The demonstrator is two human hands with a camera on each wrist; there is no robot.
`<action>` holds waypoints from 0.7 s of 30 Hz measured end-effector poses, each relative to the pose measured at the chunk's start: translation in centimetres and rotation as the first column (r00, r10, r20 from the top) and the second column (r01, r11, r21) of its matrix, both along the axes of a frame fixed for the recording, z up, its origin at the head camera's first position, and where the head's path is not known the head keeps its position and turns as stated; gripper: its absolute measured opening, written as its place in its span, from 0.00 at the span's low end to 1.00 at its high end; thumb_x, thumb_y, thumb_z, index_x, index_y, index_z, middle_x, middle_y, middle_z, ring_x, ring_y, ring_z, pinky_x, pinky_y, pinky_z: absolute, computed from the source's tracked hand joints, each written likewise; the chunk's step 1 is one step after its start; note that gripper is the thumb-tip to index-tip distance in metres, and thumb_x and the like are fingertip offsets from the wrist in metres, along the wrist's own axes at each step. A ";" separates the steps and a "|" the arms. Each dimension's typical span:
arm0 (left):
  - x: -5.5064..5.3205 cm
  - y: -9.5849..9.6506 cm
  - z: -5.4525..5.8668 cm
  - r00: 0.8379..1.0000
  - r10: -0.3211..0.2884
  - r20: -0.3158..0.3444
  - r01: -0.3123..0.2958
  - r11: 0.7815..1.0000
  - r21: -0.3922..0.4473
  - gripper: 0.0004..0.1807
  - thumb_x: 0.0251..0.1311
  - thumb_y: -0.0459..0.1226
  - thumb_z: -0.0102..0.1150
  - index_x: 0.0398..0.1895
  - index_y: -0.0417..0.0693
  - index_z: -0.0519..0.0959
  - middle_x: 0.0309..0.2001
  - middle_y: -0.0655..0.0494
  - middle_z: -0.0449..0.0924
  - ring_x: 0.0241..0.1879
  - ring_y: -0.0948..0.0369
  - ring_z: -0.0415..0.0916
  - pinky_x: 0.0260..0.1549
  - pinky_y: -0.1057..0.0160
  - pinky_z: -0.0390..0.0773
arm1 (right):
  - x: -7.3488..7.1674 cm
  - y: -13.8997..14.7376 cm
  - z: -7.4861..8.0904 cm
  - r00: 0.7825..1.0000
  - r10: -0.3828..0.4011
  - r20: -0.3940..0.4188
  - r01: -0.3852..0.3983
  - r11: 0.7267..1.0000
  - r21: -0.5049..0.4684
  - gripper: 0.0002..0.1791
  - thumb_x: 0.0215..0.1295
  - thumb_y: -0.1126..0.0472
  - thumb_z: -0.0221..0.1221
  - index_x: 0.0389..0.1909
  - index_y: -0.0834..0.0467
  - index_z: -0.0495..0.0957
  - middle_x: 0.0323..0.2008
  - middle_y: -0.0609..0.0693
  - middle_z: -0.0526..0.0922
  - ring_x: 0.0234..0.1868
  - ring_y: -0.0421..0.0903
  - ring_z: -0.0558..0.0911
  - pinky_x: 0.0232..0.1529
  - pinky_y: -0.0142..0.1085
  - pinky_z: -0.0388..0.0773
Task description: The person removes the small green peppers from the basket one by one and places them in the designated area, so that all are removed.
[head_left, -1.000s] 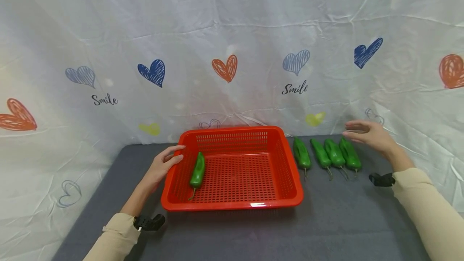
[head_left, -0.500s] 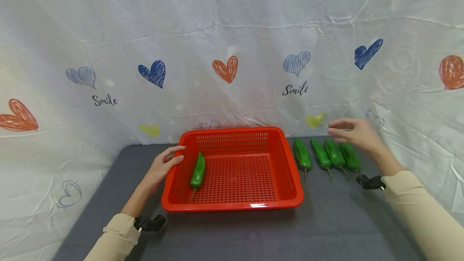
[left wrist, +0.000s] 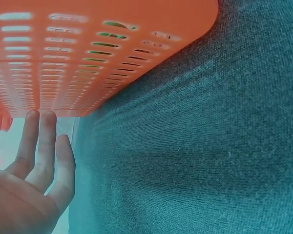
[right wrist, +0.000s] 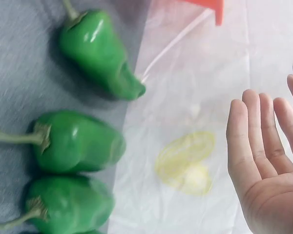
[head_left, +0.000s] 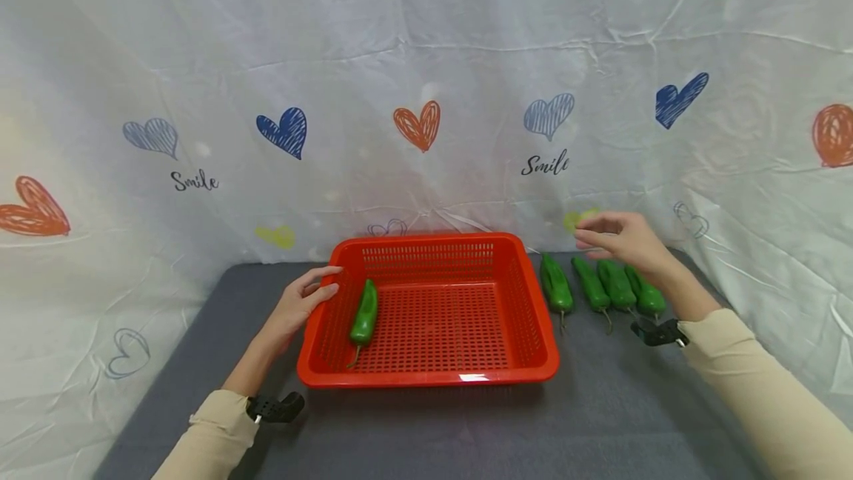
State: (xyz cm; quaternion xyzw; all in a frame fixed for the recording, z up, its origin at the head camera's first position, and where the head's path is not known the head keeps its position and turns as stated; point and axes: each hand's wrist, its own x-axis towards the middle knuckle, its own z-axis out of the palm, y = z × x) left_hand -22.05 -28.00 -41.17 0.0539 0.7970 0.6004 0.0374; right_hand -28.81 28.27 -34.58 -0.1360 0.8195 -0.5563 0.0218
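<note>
In the head view, my left hand point(head_left: 298, 305) rests at the left rim of a red plastic basket point(head_left: 426, 376). The left wrist view shows three loosely extended fingers point(left wrist: 48, 141) of it beside the perforated outer wall. One green pepper point(head_left: 364, 315) lies inside the basket near its left wall. Right of the basket, several green peppers lie in a row, with one pepper point(head_left: 556, 286) set apart nearest to it. My right hand point(head_left: 626, 243) hovers above and behind this row, holding nothing. Its fingers look extended in the right wrist view.
A grey cloth point(head_left: 466, 435) covers the table. Behind it hangs a white sheet point(head_left: 466, 169) printed with hearts and the word Smile. The basket's raised walls stand between the two hands.
My right hand has moved left above the peppers, from the rightmost one towards the basket. The left hand, basket and peppers have stayed in place.
</note>
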 end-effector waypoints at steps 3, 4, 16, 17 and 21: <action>-0.2 0.0 -0.1 1.000 0.008 -0.003 -0.008 1.000 -0.015 0.28 0.74 0.45 0.59 0.73 0.47 0.70 0.65 0.35 0.70 0.56 0.43 0.76 0.44 0.51 0.83 | 0.0 -0.9 0.4 1.000 0.009 0.006 -0.009 1.000 0.021 0.25 0.70 0.54 0.66 0.56 0.70 0.78 0.51 0.60 0.82 0.44 0.46 0.87 0.45 0.45 0.83; -0.3 0.0 -0.2 1.000 0.010 -0.002 -0.010 1.000 -0.017 0.28 0.73 0.45 0.59 0.72 0.47 0.70 0.65 0.35 0.70 0.56 0.43 0.76 0.45 0.50 0.83 | 0.0 -1.2 0.6 1.000 0.014 0.010 -0.014 1.000 0.026 0.25 0.70 0.53 0.66 0.56 0.70 0.78 0.52 0.62 0.81 0.44 0.47 0.87 0.46 0.45 0.83; -0.4 0.0 0.0 1.000 0.017 -0.004 -0.017 0.999 -0.037 0.28 0.73 0.46 0.60 0.71 0.48 0.71 0.66 0.37 0.70 0.56 0.43 0.76 0.44 0.50 0.83 | -0.7 -4.7 2.2 0.998 0.058 0.002 -0.058 0.998 0.013 0.22 0.69 0.54 0.67 0.56 0.66 0.79 0.52 0.62 0.82 0.45 0.51 0.86 0.46 0.47 0.83; -0.4 -0.1 0.0 1.000 0.016 -0.001 -0.016 0.999 -0.035 0.28 0.73 0.46 0.60 0.72 0.47 0.71 0.66 0.37 0.70 0.56 0.43 0.76 0.44 0.51 0.83 | -0.8 -5.0 2.3 0.998 0.061 -0.003 -0.061 0.998 0.015 0.22 0.69 0.55 0.67 0.55 0.66 0.79 0.52 0.62 0.82 0.45 0.51 0.86 0.46 0.46 0.83; -0.2 -0.1 0.1 1.000 0.011 0.006 -0.011 1.000 -0.024 0.29 0.73 0.45 0.59 0.73 0.46 0.70 0.67 0.36 0.69 0.57 0.43 0.75 0.45 0.50 0.83 | -0.9 -6.2 2.8 0.997 0.073 -0.006 -0.073 0.997 0.010 0.23 0.68 0.54 0.68 0.55 0.66 0.79 0.52 0.61 0.82 0.44 0.51 0.87 0.45 0.46 0.83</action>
